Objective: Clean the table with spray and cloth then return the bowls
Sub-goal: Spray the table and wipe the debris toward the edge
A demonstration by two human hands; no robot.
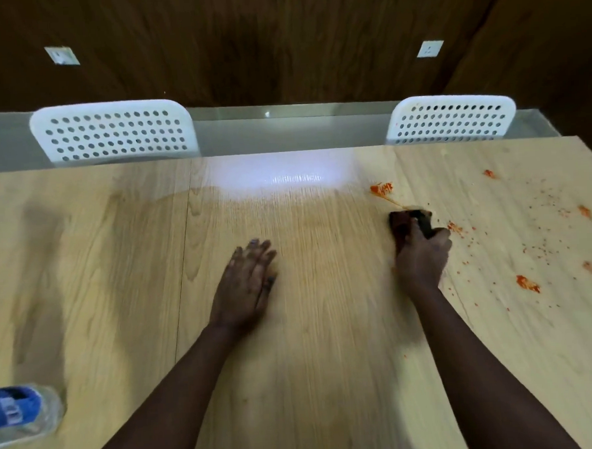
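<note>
My right hand [423, 252] grips a dark cloth [406, 220] and presses it on the light wooden table [311, 343], just below an orange-red smear [382, 188]. More red blobs and specks [527, 283] are scattered over the table's right part. My left hand [248, 281] rests flat on the table's middle with its fingers straight. A clear bottle with a blue label [20, 414] lies at the lower left edge; no spray head shows. No bowls are in view.
Two white perforated chair backs stand beyond the far table edge, one at the left [111, 131] and one at the right [452, 120]. A dark wood wall with two sockets rises behind. A wet sheen [285, 176] marks the far middle of the table.
</note>
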